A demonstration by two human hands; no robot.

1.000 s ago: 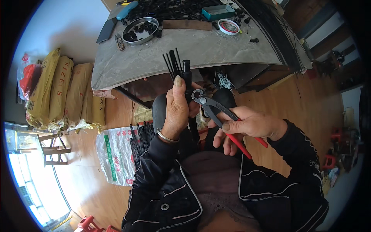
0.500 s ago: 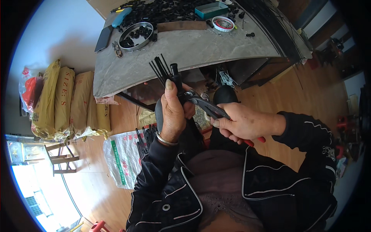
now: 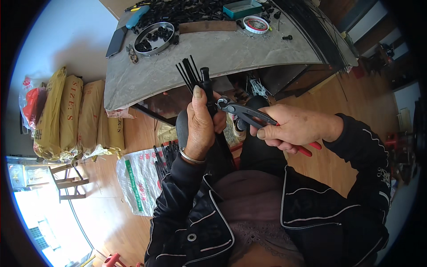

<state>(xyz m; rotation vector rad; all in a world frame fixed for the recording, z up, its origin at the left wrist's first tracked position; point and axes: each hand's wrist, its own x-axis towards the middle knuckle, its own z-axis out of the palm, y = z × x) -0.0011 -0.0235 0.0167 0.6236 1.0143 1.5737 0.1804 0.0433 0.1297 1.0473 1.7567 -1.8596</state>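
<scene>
My left hand (image 3: pixel 199 129) is wrapped round a bundle of thin black rods (image 3: pixel 188 74) and a black cylindrical part with a knobbed end (image 3: pixel 206 84), both pointing up toward the table. The thumb lies along the front of the bundle; its lower part is hidden by the palm. My right hand (image 3: pixel 299 126) grips dark nippers (image 3: pixel 249 114) with red handle ends. Their rounded jaws sit just right of the left hand's fingers, beside the black part. Whether the jaws touch anything there is too small to tell.
On the grey table (image 3: pixel 187 50) are a heap of small black parts (image 3: pixel 191 13), a round metal tray (image 3: pixel 155 39), a teal box (image 3: pixel 242 9) and a white round dish (image 3: pixel 256 25). Stuffed sacks (image 3: pixel 71 115) stand at left. More black rods (image 3: pixel 167 155) lie on a white sack (image 3: pixel 140 182).
The nippers and my right hand have moved right, drawing the jaws away from the left fingers. My left hand has shifted slightly right and down, still holding the rods and the black part.
</scene>
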